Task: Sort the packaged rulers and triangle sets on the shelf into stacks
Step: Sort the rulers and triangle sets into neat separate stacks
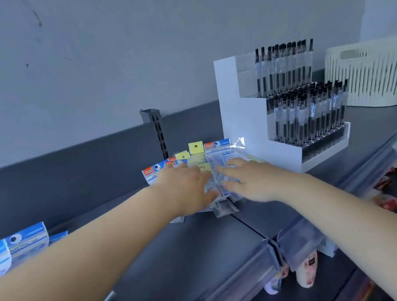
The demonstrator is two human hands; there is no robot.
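Two hands reach fwd over a dark grey shelf (182,251) toward a loose pile of packets (211,174) lying near the shelf's back wall. Left hand (188,191) lies palm-down on the pile's left part, fingers (193,172) straight and slightly apart, thumb out to the right side; it presses on the packets, no grip visible. Right hand (249,181) lies palm-down on the pile's right part, fingers (224,169) straight and spread, tips touching a clear packet. The two hands sit close, approx. side by side, w/ a narrow strip of packet between them.

Pile contents: packets w/ blue-and-red header cards (217,144) and packets w/ yellow header cards (196,147), fanned out and overlapping, headers pointing to the back wall. Clear packet ends stick out at the front of the pile. Exact count cannot be told; frame is blurred here.

A second group of blue-header packets (28,239) lies at the shelf's far left, well apart from the pile, partly behind the left forearm.

Right of the pile, just beside it: white tiered display stand (245,122) holding upright black pens (311,111). Further right: cream slotted basket (372,73). Grey wall (98,49) behind.
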